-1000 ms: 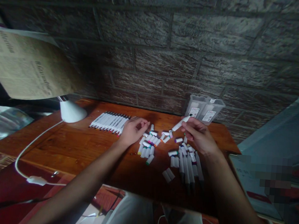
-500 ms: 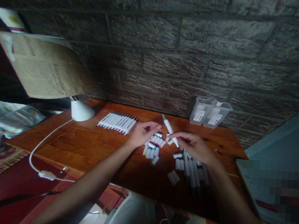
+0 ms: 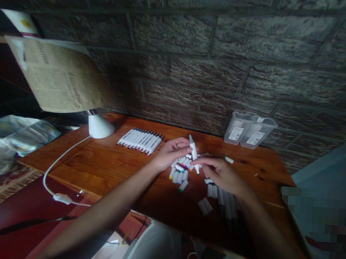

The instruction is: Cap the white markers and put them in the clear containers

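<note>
Both of my hands meet over a wooden table [image 3: 107, 168]. Between them stands an uncapped white marker [image 3: 193, 154], tip up. My right hand [image 3: 221, 174] pinches its lower part. The curled fingers of my left hand [image 3: 173, 151] touch its upper part. Under the hands lies a heap of loose marker caps [image 3: 180, 174] with coloured ends. Several uncapped markers [image 3: 225, 199] lie below my right wrist. One lone cap [image 3: 229, 160] lies to the right of the hands.
A neat row of capped markers [image 3: 140, 140] lies at the back left. Two clear plastic boxes [image 3: 249, 131] stand by the brick wall. A white lamp base [image 3: 100, 126] with a paper shade and a white cable [image 3: 59, 168] occupies the left side.
My right hand brought the marker down from near the plastic boxes and turned it upright. My left hand rose from the cap heap to touch it. The view shifted left.
</note>
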Motion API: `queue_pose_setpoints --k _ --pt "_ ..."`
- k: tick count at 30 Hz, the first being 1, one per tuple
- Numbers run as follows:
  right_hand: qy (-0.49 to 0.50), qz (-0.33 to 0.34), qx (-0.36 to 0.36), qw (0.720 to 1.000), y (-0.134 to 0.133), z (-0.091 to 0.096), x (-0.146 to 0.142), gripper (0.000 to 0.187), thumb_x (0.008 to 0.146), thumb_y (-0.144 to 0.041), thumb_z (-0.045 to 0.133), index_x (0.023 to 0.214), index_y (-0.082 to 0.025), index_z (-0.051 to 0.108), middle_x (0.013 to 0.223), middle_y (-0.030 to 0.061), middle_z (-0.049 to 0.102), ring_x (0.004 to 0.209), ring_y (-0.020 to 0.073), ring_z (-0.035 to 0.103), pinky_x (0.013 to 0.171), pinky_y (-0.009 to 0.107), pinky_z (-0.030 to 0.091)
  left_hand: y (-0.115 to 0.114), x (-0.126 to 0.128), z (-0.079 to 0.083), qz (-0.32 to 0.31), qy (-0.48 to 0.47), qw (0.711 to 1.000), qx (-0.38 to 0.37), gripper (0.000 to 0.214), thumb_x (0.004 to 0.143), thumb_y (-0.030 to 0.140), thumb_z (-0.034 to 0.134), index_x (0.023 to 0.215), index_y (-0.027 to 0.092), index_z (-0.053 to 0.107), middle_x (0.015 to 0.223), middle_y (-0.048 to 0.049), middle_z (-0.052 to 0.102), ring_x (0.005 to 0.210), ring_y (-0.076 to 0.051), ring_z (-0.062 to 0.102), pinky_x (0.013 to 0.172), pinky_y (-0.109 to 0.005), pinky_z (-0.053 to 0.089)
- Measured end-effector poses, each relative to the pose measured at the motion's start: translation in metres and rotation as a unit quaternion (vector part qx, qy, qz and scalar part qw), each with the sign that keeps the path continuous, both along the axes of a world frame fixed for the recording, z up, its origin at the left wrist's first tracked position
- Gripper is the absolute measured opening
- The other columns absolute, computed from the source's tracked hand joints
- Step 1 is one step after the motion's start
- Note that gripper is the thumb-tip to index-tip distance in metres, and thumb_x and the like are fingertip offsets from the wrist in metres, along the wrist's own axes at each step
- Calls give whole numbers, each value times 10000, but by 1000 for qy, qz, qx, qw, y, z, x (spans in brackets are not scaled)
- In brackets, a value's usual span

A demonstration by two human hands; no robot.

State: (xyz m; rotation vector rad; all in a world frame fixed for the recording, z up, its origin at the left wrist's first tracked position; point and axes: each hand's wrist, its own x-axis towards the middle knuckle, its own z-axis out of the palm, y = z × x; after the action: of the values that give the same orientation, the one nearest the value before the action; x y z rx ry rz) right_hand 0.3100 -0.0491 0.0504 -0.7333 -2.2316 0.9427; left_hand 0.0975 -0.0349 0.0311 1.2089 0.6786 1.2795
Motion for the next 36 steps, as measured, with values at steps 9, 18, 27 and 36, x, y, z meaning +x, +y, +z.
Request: queue_pose_setpoints --k 9,18,27,36 --pt "38 -107 -41 993 9 -6 10 359 943 -309 497 1274 -218 601 795 22 685 686 146 668 634 256 521 13 -46 14 186 137 973 14 404 682 431 806 931 121 735 792 -64 747 553 -88 550 547 -221 413" --pt "58 -196 -35 978 22 -17 16 351 896 -381 561 1185 -198 638 856 57 741 677 178 697 639 299 545 18 -89 9 302 673 675 7 284 821 435 598 897 245 794 876 -61 782 860 -254 701 687 -287 446" --pt "59 -224 -16 973 28 -22 20 314 878 -377 595 1136 -216 672 902 54 762 702 181 707 662 310 572 13 -80 10 322 731 601 -21 351 824 500 576 1002 264 766 966 -70 770 920 -270 694 727 -300 477" --pt "35 -230 -6 973 24 -14 19 260 879 -340 591 1073 -206 698 884 51 768 683 176 694 660 305 564 13 -87 6 284 755 590 5 388 824 539 563 1011 264 762 992 -90 764 966 -277 682 784 -312 477"
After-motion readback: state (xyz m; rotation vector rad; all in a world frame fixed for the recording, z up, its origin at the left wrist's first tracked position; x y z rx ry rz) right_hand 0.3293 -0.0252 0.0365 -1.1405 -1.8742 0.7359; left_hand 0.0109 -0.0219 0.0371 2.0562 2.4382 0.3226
